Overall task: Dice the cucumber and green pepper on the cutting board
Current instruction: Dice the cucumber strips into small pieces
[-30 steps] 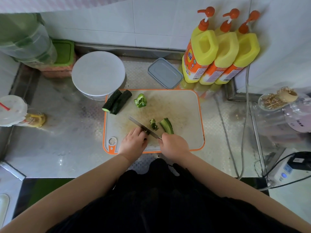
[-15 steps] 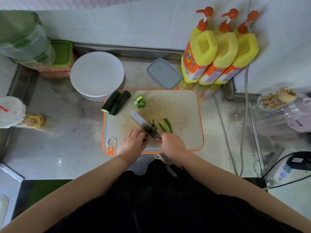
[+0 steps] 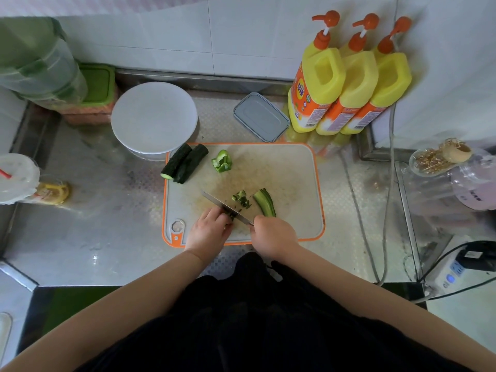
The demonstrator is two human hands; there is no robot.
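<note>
An orange-rimmed white cutting board (image 3: 290,167) lies on the steel counter. My right hand (image 3: 273,233) grips the handle of a knife (image 3: 225,206), whose blade points up-left and rests down on the board. My left hand (image 3: 210,230) curls its fingers over a dark cucumber strip right beside the blade; most of that strip is hidden. A small heap of diced cucumber (image 3: 241,198) lies just beyond the blade. A cucumber strip (image 3: 265,202) lies to its right. Two cucumber pieces (image 3: 185,163) sit at the board's far left corner, a green pepper piece (image 3: 222,161) next to them.
A white round lid (image 3: 154,118) stands behind the board on the left, a grey lidded box (image 3: 260,116) behind its middle. Three yellow pump bottles (image 3: 346,87) line the back right wall. A cable (image 3: 386,200) runs down the right; a cup (image 3: 16,178) stands at far left.
The knife blade lifted and tilted flat half a second ago, then came down again on the cucumber strip beside my left fingers. The diced heap has grown slightly.
</note>
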